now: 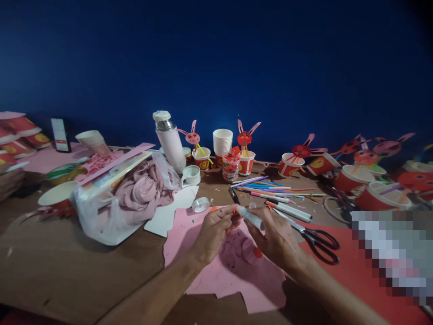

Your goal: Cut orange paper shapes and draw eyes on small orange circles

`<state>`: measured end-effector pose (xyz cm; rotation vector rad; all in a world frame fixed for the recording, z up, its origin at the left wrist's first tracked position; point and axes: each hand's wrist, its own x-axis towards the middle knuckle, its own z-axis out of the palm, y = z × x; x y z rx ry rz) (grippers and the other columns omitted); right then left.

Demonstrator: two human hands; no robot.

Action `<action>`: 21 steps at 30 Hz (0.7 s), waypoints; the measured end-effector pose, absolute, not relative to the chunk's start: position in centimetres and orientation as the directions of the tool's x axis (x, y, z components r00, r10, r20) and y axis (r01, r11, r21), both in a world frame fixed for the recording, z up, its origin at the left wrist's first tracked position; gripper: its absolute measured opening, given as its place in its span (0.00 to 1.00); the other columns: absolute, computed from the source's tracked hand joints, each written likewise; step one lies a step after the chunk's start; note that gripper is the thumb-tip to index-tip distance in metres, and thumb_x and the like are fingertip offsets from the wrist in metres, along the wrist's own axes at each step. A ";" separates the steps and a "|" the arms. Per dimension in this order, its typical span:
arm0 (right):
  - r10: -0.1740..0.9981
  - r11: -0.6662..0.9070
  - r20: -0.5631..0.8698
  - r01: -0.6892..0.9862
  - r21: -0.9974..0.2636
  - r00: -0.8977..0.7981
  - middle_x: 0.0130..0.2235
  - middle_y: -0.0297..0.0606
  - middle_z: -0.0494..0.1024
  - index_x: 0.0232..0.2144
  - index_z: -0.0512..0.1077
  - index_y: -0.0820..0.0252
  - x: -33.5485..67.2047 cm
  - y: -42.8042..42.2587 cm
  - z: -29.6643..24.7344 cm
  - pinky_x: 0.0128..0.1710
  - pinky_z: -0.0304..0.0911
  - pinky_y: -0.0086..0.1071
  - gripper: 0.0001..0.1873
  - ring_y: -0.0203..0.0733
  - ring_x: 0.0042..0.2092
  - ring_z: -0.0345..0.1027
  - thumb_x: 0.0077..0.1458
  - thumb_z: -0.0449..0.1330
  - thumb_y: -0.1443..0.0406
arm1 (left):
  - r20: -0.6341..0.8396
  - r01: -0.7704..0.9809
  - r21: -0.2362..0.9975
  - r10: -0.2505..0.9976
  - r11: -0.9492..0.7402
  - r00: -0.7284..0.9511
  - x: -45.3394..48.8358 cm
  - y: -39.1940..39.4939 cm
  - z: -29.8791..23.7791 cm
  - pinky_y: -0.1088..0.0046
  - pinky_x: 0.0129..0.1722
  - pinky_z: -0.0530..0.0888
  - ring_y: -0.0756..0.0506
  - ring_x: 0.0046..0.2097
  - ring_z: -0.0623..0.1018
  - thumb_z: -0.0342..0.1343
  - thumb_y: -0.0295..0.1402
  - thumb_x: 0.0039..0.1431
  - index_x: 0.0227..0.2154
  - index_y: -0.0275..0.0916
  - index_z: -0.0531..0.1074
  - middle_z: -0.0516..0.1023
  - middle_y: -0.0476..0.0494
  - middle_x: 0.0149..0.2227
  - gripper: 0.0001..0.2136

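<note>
While your right hand [278,241] grips the pale tube [252,218] above the pink sheet [179,237], its long axis slants leftward and away, the tip meeting the orange scrap [236,209] your left hand [214,231] pinches.

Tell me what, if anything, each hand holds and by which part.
The right hand holds a translucent whitish cylindrical tube by its end away from the left hand, which seems to pinch a small orange paper-like piece, exact part unclear.
</note>
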<state>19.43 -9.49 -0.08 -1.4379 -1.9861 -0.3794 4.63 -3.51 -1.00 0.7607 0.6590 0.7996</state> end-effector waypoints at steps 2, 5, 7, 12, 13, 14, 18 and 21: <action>0.728 0.359 0.659 0.924 -0.131 -0.189 0.26 0.39 0.74 0.40 0.65 0.64 19.4 -9.5 0.0 0.22 0.56 0.28 0.10 0.37 0.23 0.67 0.60 0.47 0.65 | -0.223 -0.378 0.798 0.813 0.469 0.538 4.7 -3.5 -1.1 0.71 0.42 0.67 0.49 0.36 0.75 0.61 0.27 0.39 0.34 0.35 0.76 0.78 0.43 0.34 0.15; 0.729 0.371 0.655 0.919 -0.134 -0.198 0.26 0.39 0.74 0.40 0.64 0.63 19.3 -9.5 0.1 0.22 0.56 0.28 0.09 0.36 0.23 0.66 0.60 0.47 0.66 | -0.219 -0.365 0.808 0.810 0.463 0.544 4.8 -3.5 -1.0 0.72 0.40 0.67 0.49 0.35 0.75 0.60 0.26 0.39 0.34 0.34 0.77 0.78 0.43 0.33 0.14; 0.740 0.376 0.639 0.917 -0.133 -0.211 0.26 0.39 0.75 0.40 0.64 0.63 19.2 -9.6 0.1 0.22 0.57 0.28 0.09 0.37 0.23 0.66 0.60 0.47 0.67 | -0.215 -0.356 0.816 0.811 0.455 0.544 4.8 -3.5 -0.9 0.73 0.40 0.67 0.49 0.34 0.74 0.59 0.26 0.39 0.33 0.34 0.77 0.78 0.43 0.31 0.13; 0.752 0.371 0.618 0.922 -0.111 -0.228 0.28 0.40 0.76 0.39 0.65 0.63 19.1 -9.6 0.1 0.24 0.59 0.30 0.08 0.39 0.26 0.68 0.58 0.48 0.68 | -0.208 -0.348 0.827 0.815 0.442 0.541 4.7 -3.5 -0.6 0.72 0.41 0.67 0.48 0.36 0.75 0.59 0.26 0.39 0.32 0.35 0.77 0.78 0.43 0.32 0.13; 0.754 0.369 0.614 0.923 -0.105 -0.232 0.28 0.40 0.76 0.39 0.65 0.63 19.1 -9.6 0.1 0.24 0.59 0.30 0.08 0.39 0.26 0.68 0.58 0.48 0.68 | -0.207 -0.347 0.828 0.815 0.440 0.541 4.7 -3.5 -0.5 0.72 0.41 0.67 0.48 0.36 0.75 0.60 0.26 0.39 0.32 0.34 0.77 0.78 0.43 0.33 0.12; 0.758 0.366 0.610 0.925 -0.102 -0.233 0.28 0.40 0.76 0.39 0.65 0.63 19.1 -9.6 0.0 0.24 0.59 0.30 0.08 0.39 0.26 0.69 0.58 0.48 0.68 | -0.205 -0.346 0.830 0.815 0.438 0.542 4.7 -3.5 -0.5 0.72 0.42 0.67 0.47 0.36 0.75 0.60 0.27 0.40 0.32 0.34 0.77 0.78 0.43 0.33 0.12; 0.779 0.346 0.586 0.933 -0.103 -0.224 0.29 0.41 0.75 0.39 0.65 0.63 19.4 -9.6 -0.1 0.25 0.61 0.30 0.09 0.40 0.26 0.69 0.59 0.48 0.67 | -0.196 -0.341 0.836 0.815 0.430 0.545 4.6 -3.4 -0.7 0.70 0.43 0.67 0.47 0.37 0.75 0.61 0.29 0.41 0.34 0.34 0.77 0.78 0.42 0.33 0.13; 0.792 0.335 0.573 0.935 -0.118 -0.212 0.30 0.41 0.76 0.39 0.65 0.62 19.5 -9.5 -0.3 0.24 0.61 0.30 0.09 0.39 0.26 0.69 0.59 0.47 0.66 | -0.184 -0.339 0.842 0.814 0.419 0.551 4.5 -3.2 -0.9 0.70 0.42 0.67 0.47 0.35 0.75 0.61 0.30 0.41 0.34 0.33 0.77 0.77 0.42 0.32 0.13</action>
